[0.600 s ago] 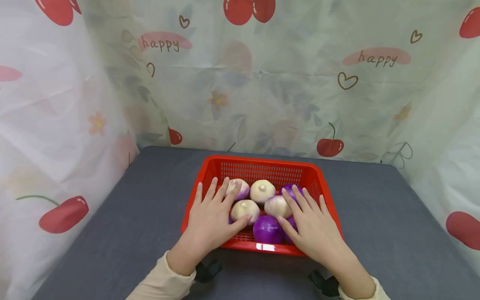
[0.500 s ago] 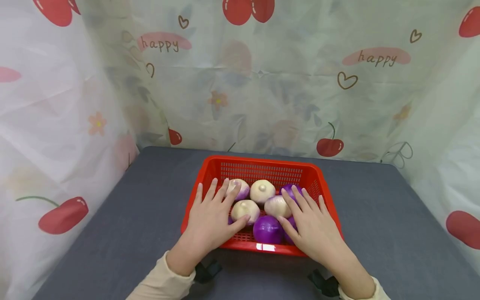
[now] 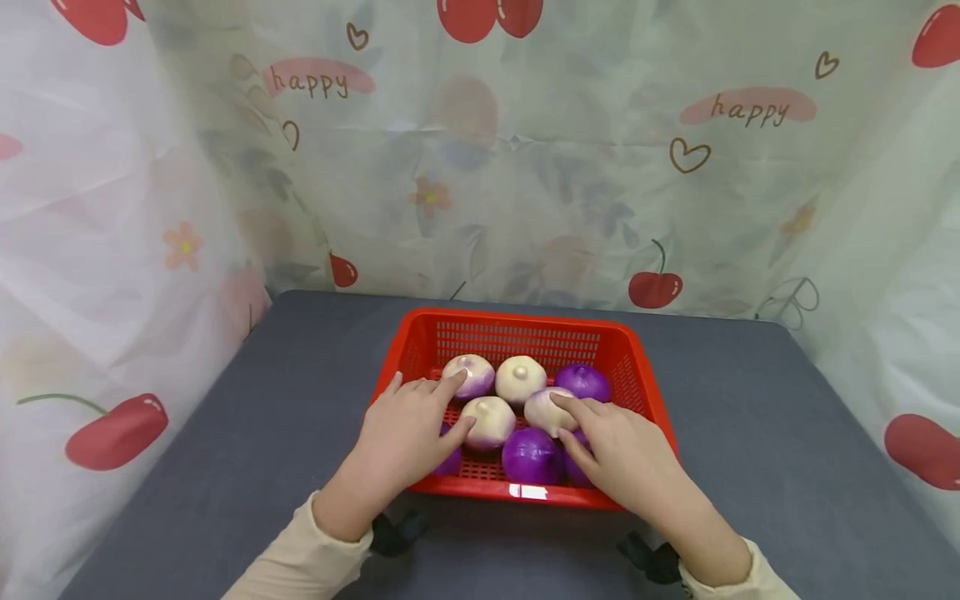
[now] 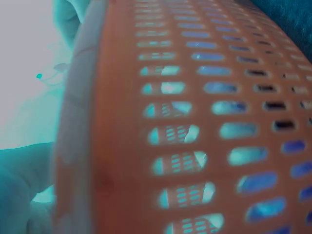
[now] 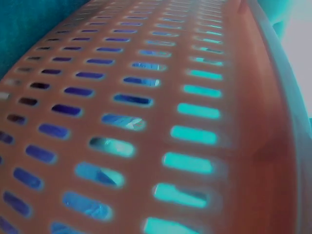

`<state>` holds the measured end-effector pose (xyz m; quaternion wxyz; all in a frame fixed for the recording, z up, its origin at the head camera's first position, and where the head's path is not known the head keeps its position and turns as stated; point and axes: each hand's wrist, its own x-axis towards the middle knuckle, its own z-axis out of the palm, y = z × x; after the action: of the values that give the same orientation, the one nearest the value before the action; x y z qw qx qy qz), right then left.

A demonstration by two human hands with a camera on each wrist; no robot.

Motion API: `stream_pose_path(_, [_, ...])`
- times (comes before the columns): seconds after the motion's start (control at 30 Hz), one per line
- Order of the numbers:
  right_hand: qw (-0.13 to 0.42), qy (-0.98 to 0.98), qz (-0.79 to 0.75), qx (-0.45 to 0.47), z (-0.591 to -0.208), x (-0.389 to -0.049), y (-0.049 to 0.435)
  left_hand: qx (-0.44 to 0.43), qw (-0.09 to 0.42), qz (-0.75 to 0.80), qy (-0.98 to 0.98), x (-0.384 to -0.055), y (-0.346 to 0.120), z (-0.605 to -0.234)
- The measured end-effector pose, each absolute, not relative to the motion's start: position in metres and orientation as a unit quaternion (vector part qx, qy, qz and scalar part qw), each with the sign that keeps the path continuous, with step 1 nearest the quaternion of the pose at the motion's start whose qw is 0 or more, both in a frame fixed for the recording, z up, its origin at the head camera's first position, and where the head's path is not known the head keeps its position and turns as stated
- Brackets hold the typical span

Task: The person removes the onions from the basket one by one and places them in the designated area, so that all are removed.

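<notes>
A red plastic basket holds several round onions. Some are glossy purple, such as the front purple onion; others are white with purple tinges. My left hand lies over the basket's left side, its fingers loosely bent. Its thumb reaches toward the front white onion, and its index finger is by the rear-left white-and-purple onion. Over the right side, my right hand has its index finger on or just above a white onion. A purple onion is partly hidden beneath it.
The basket stands on a dark grey table. Printed curtains enclose the back and sides. Both wrist views show mostly the slotted basket wall, with parts of onions behind the slots.
Both hands have drawn their spread, straight fingers in and bent them. The left hand has shifted slightly left and uncovered more of a purple onion. The basket stays put while the head view shifts slightly.
</notes>
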<state>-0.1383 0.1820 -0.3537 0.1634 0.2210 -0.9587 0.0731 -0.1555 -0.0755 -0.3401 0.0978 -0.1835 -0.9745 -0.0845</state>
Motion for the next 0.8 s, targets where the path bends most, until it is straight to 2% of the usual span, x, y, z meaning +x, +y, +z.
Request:
stream_pose_path(0.17, [0.179, -0.947, 0.102, 0.245, -0.351, -0.141, 0.182, -0.176, 0.076, -0.137, -0.972, -0.158, -0.089, -0.331])
stream_pose_path(0.53, [0.151, -0.936, 0.173, 0.266, -0.363, -0.141, 0.178, -0.118, 0.035, -0.236, -0.964, -0.160, -0.125, -0.322])
stream_pose_path(0.67, [0.154, -0.927, 0.186, 0.286, -0.369, -0.141, 0.176, -0.110, 0.033, -0.271, -0.956, -0.160, -0.136, -0.322])
stream_pose_path(0.8, [0.134, -0.924, 0.200, 0.296, -0.372, -0.142, 0.174, -0.107, 0.032, -0.296, -0.949, -0.160, -0.144, -0.323])
